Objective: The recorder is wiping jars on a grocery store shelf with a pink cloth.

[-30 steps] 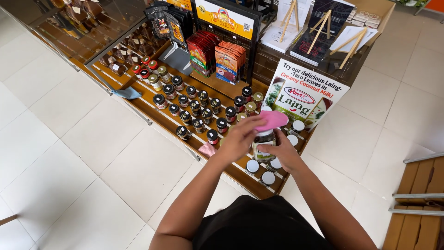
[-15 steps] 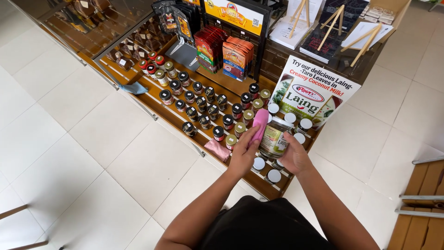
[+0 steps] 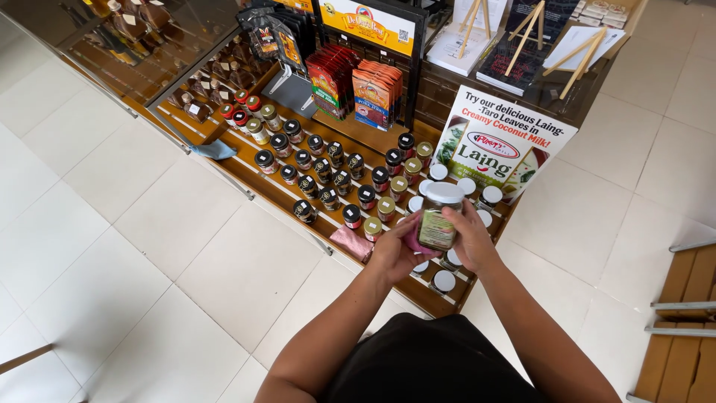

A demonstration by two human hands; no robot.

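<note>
Broadly, from the big fixtures down to the small parts:

Display shelf (image 3: 246,175): a sloped wooden stand with stepped rows, just in front of the person; the held jar hangs over its near right end, so any slip lands among other glass.
Poster (image 3: 501,145): a white printed sign leaning at the back right of the stand, behind the white-lidded jars.
Rows of jars (image 3: 328,175): small dark-lidded and gold-lidded jars standing upright, close together; the elbows are best kept high so the forearms do not sweep them.
Right hand (image 3: 471,240): wrapped around the right side of the jar, fingers curled on the glass, carrying its weight.
Left hand (image 3: 393,254): pressing a pink cloth against the left and lower side of the jar, palm cupped.
Jar (image 3: 438,216): clear glass with green contents and a white lid, upright, lifted clear of the shelf between both hands.
Pink cloth (image 3: 415,237): bunched between left palm and glass; it seems best to turn the jar with the right fingers while the cloth stays put.
Spare cloth (image 3: 352,242): a second pink piece lying on the shelf's front edge, near the left wrist.
</note>
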